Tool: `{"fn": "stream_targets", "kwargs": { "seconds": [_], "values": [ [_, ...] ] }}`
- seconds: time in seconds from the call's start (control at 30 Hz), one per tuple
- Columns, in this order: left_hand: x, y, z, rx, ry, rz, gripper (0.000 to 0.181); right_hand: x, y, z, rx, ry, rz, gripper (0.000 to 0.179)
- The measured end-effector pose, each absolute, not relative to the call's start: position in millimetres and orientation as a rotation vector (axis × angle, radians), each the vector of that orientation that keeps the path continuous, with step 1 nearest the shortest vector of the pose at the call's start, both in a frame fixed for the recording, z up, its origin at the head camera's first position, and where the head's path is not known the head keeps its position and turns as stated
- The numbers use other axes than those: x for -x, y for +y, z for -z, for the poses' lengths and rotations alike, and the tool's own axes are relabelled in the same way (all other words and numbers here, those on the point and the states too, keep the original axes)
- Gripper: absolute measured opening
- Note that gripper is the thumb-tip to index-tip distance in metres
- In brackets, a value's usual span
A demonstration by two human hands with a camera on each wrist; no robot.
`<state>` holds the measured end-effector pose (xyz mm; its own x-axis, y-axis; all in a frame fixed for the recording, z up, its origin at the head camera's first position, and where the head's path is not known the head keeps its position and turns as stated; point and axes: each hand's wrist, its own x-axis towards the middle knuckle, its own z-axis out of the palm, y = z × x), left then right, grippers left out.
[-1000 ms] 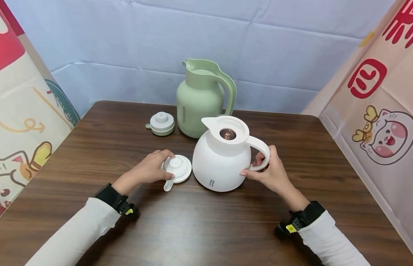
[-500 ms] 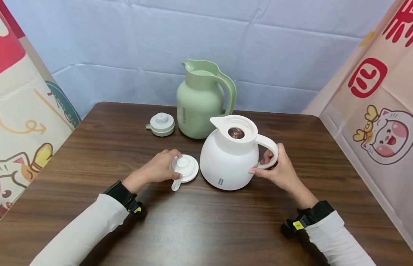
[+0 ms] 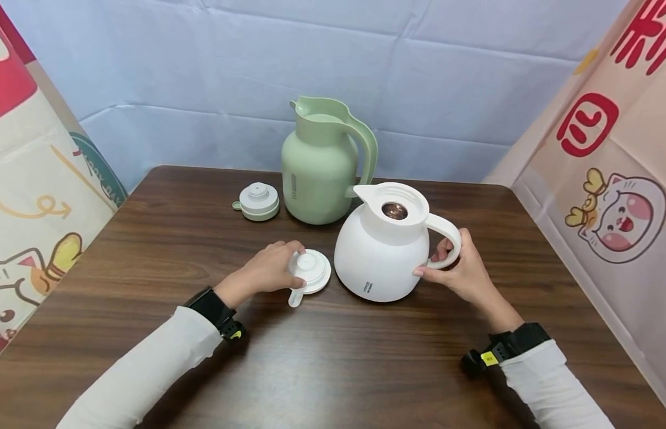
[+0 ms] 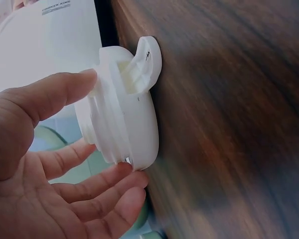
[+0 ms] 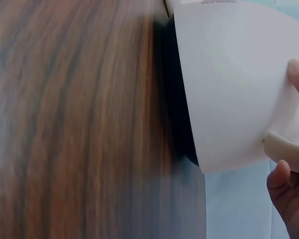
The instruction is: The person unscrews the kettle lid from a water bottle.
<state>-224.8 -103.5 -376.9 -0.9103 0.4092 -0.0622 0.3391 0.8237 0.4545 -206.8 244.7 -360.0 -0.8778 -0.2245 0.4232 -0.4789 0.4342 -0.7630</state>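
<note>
My right hand (image 3: pixel 461 271) grips the handle of a white thermal jug (image 3: pixel 383 259), its thumb against the jug's side. The jug stands upright with its top uncovered, a shiny round opening showing inside the rim. In the right wrist view the white body (image 5: pixel 234 84) sits over a dark base, close to the tabletop. Left of the jug, my left hand (image 3: pixel 268 268) holds a white lid (image 3: pixel 313 271) between thumb and fingers. The lid lies upside down, its tab (image 4: pixel 150 62) sticking out toward the front.
Behind stands a green thermal jug (image 3: pixel 319 170) with its handle to the right. A second lid, white and green (image 3: pixel 259 201), lies upside down beside it. The brown wooden table (image 3: pixel 333 369) ends at a pale blue cloth (image 3: pixel 204 77); printed cloths hang at both sides.
Both hands have slid to the right, the right one taking the white jug and the left one the white lid along. The green jug and its lid have stayed in place.
</note>
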Motion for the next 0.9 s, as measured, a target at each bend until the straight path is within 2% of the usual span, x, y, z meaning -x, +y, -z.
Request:
{"fn": "stream_targets", "kwargs": {
  "seconds": [0.9],
  "values": [
    [245.5, -76.7, 376.6, -0.618, 2.846, -0.606, 0.056, 225.0, 275.6, 358.6, -0.471, -2.461, -1.384, 0.058]
  ]
}}
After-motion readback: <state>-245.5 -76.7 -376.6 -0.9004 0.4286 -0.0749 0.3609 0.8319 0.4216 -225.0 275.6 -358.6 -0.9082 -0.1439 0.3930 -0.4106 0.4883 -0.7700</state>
